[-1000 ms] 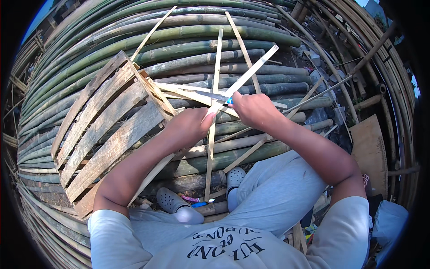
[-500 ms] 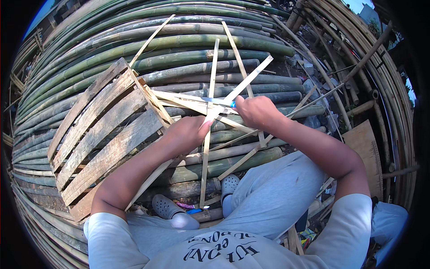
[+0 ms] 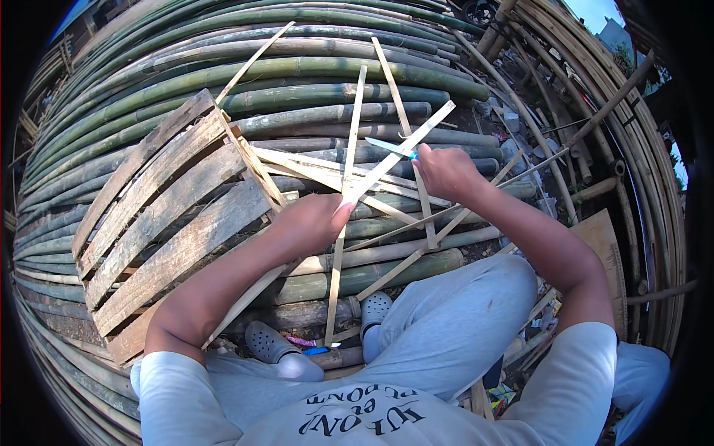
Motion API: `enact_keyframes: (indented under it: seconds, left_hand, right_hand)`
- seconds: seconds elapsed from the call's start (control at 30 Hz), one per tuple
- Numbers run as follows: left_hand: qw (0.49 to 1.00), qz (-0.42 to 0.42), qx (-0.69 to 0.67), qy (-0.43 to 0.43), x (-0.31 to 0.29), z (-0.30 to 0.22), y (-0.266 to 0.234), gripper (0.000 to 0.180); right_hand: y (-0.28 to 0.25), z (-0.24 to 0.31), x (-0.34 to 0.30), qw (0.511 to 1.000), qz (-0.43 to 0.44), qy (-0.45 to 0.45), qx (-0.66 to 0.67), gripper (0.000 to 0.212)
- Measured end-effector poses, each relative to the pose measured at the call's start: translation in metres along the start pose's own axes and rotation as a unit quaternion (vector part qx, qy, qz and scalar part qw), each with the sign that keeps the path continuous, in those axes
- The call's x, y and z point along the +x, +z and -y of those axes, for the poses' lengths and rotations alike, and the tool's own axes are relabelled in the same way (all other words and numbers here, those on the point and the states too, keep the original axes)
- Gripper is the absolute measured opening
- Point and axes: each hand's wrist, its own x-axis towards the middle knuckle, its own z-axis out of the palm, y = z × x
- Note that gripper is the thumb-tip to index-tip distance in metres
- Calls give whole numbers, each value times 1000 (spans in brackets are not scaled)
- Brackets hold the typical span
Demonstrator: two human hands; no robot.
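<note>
Your left hand [image 3: 312,223] is closed around the near end of one pale flat bamboo strip [image 3: 405,147], which runs from that fist up and to the right, its far tip just over the pile of long green bamboo poles [image 3: 297,70]. Your right hand [image 3: 439,171] is clenched on a small knife with a blue handle and a silvery blade [image 3: 390,147]; the blade points left, away from the fist, and lies against the strip about halfway along it.

Counting the loose strips around that one: roughly five or six more, crossing it at different angles, two of them standing nearly upright in the picture. I can't get an exact number where they overlap.

Left of the strip there's one weathered wooden slat pallet [image 3: 163,215] leaning on the poles, its corner just beside your left wrist. Below the strip, two grey perforated clogs [image 3: 268,343] on your feet. The poles run crosswise behind everything.
</note>
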Motion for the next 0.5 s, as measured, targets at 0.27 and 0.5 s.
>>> enact_keyframes:
  seconds: [0.27,0.5]
  left_hand:
    - [1000,18,20,-10,2,0,1,49]
    - [1000,27,1,-9,2,-4,-1,49]
  right_hand:
    - [15,-38,4,995,-80,56,-4,24]
    - [7,-46,10,998,-23,-56,-36,25]
